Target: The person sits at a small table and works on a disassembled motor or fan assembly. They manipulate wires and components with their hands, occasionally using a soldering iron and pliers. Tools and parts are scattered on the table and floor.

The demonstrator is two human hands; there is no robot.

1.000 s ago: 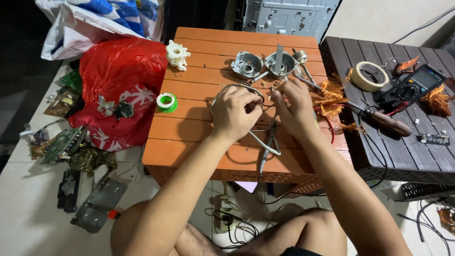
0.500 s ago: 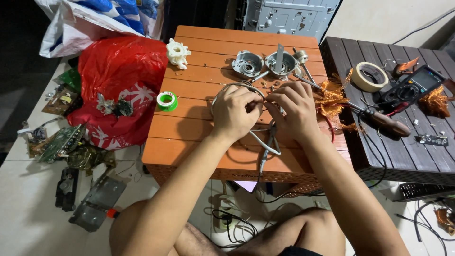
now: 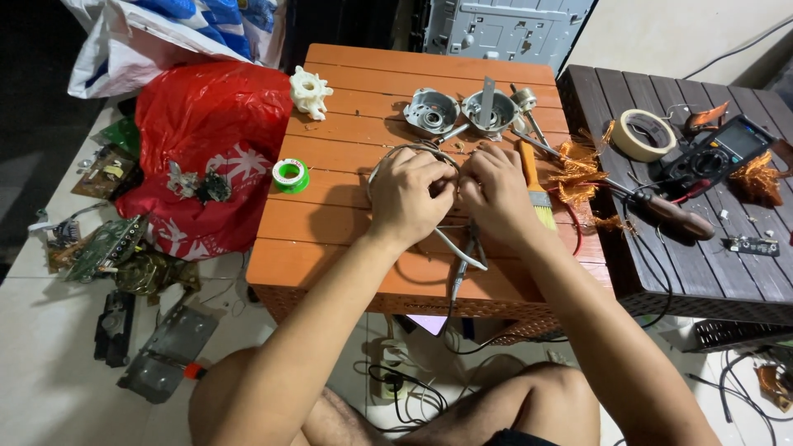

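Both forearms reach in from the near edge of the orange slatted bench (image 3: 347, 223) and meet at its middle, wrists bent down and knuckles up. The left hand (image 3: 406, 198) and the right hand (image 3: 496, 194) sit close together, fingertips almost touching, both curled and pinching a loop of grey wire (image 3: 396, 153) that arcs out just beyond the left knuckles; what lies between the fingertips is hidden. Under the hands a pair of pliers (image 3: 462, 252) with pale handles lies on the bench, pointing to the near edge. Just right of the right hand lies a paintbrush (image 3: 535, 186) with an orange handle, and beyond it frayed copper windings (image 3: 578, 169) hang at the right edge. Toward the far edge stand two grey metal motor housings (image 3: 431, 111), side by side, and a white plastic gear (image 3: 310, 91) sits at the far left corner. A green roll of tape (image 3: 290, 175) lies left of the left hand, well apart, with bare slats around it; the near left corner is also bare. A dark slatted bench (image 3: 727, 272) adjoins on the right, carrying a roll of masking tape (image 3: 644, 135), a multimeter (image 3: 719, 153) and a screwdriver (image 3: 669, 215). A red plastic bag (image 3: 206, 140) presses against the orange bench's left edge.
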